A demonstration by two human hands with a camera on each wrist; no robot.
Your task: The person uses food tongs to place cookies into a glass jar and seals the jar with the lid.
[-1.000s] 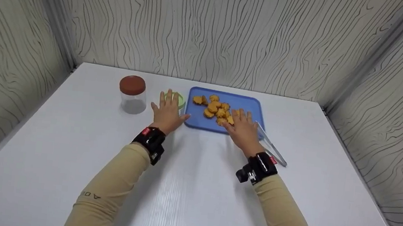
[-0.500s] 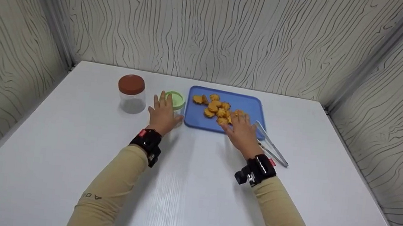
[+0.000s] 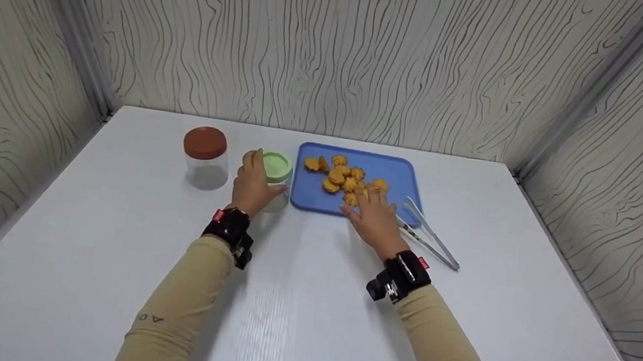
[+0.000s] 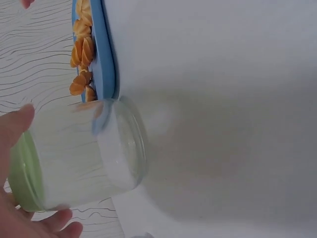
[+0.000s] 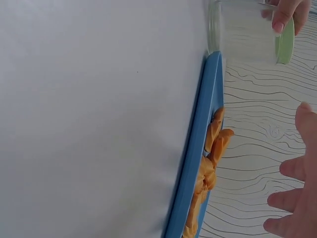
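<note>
My left hand (image 3: 251, 188) holds a clear jar with a light green lid (image 3: 277, 167) by its upper part, thumb on one side and fingers on the other. In the left wrist view the see-through jar (image 4: 81, 153) stands on the table beside the blue tray, and nothing shows inside it. My right hand (image 3: 375, 222), fingers spread, hovers over the near edge of the blue tray (image 3: 394, 166) and holds nothing. Several golden-brown cookies (image 3: 336, 176) lie on that tray, partly hidden by the right hand in the head view.
Metal tongs (image 3: 436, 238) lie at the tray's right, their tips over its edge. A second clear jar with a red-brown lid (image 3: 204, 159) stands upright on the left. The white table (image 3: 297, 297) ends at a wood-patterned wall (image 3: 335, 50) behind.
My left hand has moved from over the green lid to the jar's left side and taken hold of it. The right hand has drawn slightly back and left, staying empty.
</note>
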